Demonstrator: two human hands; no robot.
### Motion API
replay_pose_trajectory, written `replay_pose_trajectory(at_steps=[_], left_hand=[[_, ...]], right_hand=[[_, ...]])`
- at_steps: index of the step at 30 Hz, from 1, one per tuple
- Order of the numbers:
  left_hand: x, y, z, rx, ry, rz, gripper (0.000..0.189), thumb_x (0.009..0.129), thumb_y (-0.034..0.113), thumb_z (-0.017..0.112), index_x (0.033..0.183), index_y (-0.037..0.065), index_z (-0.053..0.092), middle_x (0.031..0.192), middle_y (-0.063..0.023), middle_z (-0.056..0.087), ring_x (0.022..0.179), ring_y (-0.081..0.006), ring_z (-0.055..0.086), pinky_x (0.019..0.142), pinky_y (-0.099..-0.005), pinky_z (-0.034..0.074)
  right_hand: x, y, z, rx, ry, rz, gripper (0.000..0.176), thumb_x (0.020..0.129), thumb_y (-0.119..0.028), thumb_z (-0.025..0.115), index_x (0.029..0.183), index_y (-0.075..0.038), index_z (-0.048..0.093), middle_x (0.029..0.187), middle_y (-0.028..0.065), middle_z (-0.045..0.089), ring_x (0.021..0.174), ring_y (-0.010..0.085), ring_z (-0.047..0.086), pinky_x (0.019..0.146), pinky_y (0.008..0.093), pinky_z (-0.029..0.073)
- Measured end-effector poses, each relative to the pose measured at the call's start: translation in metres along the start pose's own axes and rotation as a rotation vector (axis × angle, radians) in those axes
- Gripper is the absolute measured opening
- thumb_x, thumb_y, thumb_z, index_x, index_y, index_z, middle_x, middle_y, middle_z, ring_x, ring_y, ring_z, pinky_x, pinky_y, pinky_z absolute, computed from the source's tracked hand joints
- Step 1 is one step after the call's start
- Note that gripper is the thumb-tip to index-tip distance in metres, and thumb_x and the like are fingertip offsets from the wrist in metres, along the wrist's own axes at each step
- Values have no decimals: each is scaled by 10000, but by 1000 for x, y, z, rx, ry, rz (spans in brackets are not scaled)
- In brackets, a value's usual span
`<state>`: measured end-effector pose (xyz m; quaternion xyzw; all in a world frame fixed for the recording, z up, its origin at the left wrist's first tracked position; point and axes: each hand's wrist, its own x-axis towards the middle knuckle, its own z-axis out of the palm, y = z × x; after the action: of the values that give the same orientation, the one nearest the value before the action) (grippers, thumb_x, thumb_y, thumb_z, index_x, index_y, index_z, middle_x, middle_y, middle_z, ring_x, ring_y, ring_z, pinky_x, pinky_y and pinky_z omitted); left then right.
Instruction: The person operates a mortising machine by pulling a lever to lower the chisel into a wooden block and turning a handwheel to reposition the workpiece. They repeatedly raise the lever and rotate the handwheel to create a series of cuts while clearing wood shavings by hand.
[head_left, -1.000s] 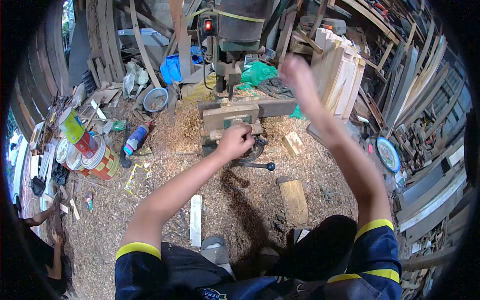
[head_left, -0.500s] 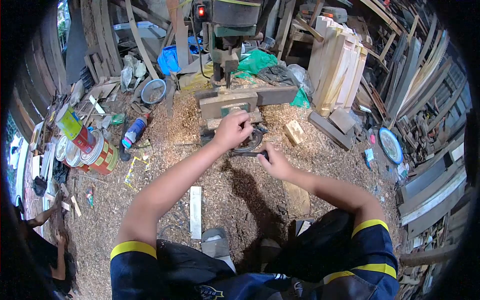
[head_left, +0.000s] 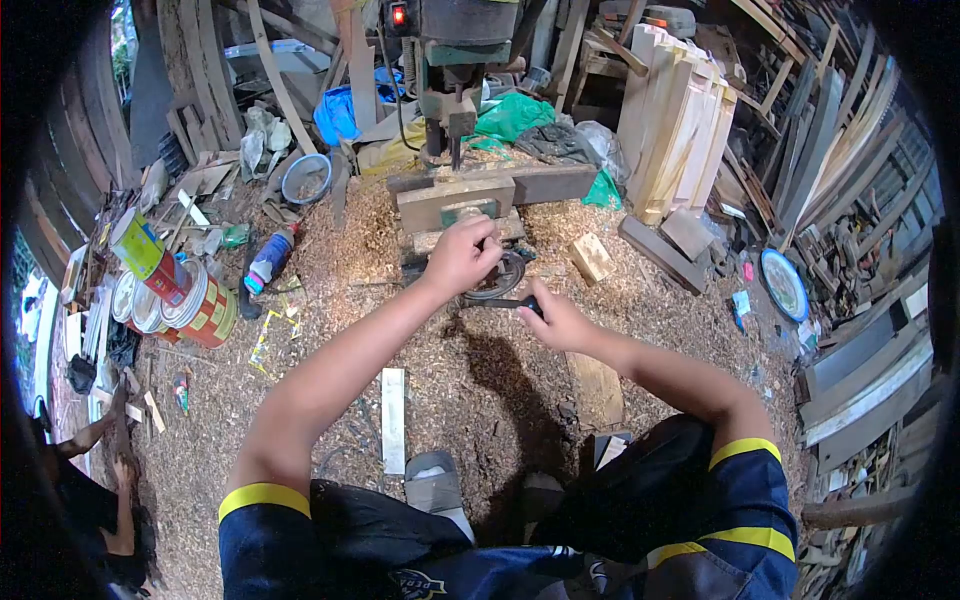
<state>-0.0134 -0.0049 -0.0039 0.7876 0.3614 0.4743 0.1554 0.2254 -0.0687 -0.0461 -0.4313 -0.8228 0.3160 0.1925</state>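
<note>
A machine (head_left: 465,100) with a vertical spindle stands at the top centre, its red light lit. Below the spindle a wooden block (head_left: 455,203) rests against a long dark board (head_left: 560,184). My left hand (head_left: 464,258) is closed just in front of the block, on something I cannot make out beneath the fingers. Just below and right of it, my right hand (head_left: 550,316) is wrapped round a black handle (head_left: 526,304), whose dark bar reaches left under a round metal handwheel (head_left: 497,280).
Wood shavings (head_left: 330,330) cover the floor. Paint buckets (head_left: 200,310) stand at the left, near another person's arms (head_left: 100,440). A small wood block (head_left: 591,259) lies right of the machine, before stacked pale boards (head_left: 675,130). A pale strip (head_left: 393,420) lies near my feet.
My right hand and the black handle have shifted very slightly. My left hand keeps nearly the same place in front of the block.
</note>
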Motion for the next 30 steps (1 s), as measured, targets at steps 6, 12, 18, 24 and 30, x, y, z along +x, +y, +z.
replay_pose_trajectory(at_steps=[6,12,18,24,30], left_hand=[[0,-1,2,-17,6,3,127,832,79,574,798,-29,517,784,-203,532,774,-423,567,700,-493,460],[-1,-2,2,-12,0,-17,121,829,70,569,797,-27,504,779,-205,525,765,-426,557,698,-488,458],[-2,-2,2,-40,1,-22,146,834,71,568,789,-27,470,781,-201,518,749,-408,548,693,-475,455],[-2,-5,6,-79,40,15,79,843,10,534,810,-31,476,762,-162,463,712,-323,499,681,-392,446],[-5,2,1,-120,-23,-149,103,851,58,565,807,-19,511,765,-173,535,730,-347,553,682,-426,456]], right_hand=[[5,-2,15,-32,87,-52,271,1046,-216,579,1168,-49,403,826,216,647,722,410,672,671,506,506],[-4,38,-3,6,47,-25,345,1100,-379,448,1204,-52,487,842,165,657,746,317,666,709,448,516],[14,28,-54,18,395,92,330,1093,-337,480,1165,-36,594,811,133,668,733,311,663,708,437,510],[66,-58,-134,254,720,-219,216,1063,-204,578,1078,3,636,833,58,623,786,108,549,709,305,471],[160,-181,-274,365,913,-581,361,1076,-362,569,1155,-11,596,877,6,582,816,89,529,743,259,458]])
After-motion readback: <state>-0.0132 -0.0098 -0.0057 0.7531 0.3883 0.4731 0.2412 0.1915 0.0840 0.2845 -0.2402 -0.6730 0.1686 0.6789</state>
